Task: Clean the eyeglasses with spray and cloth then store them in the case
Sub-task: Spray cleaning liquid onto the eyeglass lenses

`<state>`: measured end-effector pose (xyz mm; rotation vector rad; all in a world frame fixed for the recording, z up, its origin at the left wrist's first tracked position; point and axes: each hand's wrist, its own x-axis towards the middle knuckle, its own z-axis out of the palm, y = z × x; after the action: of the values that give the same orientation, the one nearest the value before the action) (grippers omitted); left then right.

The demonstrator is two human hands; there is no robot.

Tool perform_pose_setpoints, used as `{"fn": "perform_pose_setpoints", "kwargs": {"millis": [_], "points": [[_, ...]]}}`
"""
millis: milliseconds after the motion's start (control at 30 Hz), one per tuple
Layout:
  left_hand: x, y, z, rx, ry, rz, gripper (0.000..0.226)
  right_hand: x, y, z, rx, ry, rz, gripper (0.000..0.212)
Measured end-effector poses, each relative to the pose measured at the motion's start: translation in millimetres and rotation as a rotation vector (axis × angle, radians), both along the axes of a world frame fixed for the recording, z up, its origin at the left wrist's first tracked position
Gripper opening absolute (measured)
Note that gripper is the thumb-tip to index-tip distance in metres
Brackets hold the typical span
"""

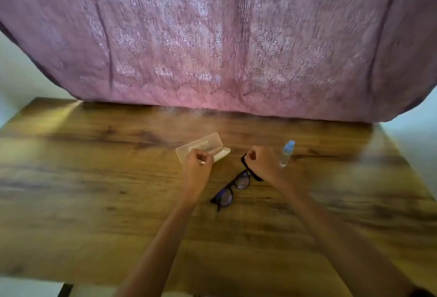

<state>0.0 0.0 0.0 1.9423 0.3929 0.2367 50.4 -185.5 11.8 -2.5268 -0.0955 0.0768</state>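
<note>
Black-framed eyeglasses (233, 188) lie on the wooden table (94, 178), lenses toward me, one temple pointing away. A translucent case (201, 144) lies open behind them, its white half (223, 153) to the right. A small clear spray bottle (286, 153) with a blue cap stands at the right. My left hand (197, 160) is a loose fist over the case's near edge. My right hand (259, 158) is a fist just right of the temple's tip. Neither hand plainly holds anything. No separate cloth shows.
A pink patterned curtain (212, 48) hangs along the table's far edge. The table's near edge (47, 280) runs along the bottom left, with a dark leg below it.
</note>
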Motion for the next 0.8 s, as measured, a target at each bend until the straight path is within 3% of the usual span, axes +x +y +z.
{"fn": "perform_pose_setpoints", "kwargs": {"millis": [267, 467, 633, 800], "points": [[-22.7, -2.5, -21.6, 0.139, 0.25, -0.146, 0.023, -10.8, 2.5, -9.5, -0.019, 0.139, -0.054, 0.031], [-23.7, -4.0, -30.0, 0.22, 0.382, -0.274, 0.028, -5.1, 2.6, -13.9, 0.034, 0.23, -0.087, 0.022], [-22.7, -8.6, -23.4, 0.263, 0.395, -0.341, 0.034, -3.3, -1.9, -13.0, 0.316, 0.383, -0.189, 0.011], [-21.0, -9.6, -22.5, 0.267, 0.419, -0.441, 0.027, -7.2, -8.6, -6.0, 0.551, 0.467, -0.225, 0.008]]}}
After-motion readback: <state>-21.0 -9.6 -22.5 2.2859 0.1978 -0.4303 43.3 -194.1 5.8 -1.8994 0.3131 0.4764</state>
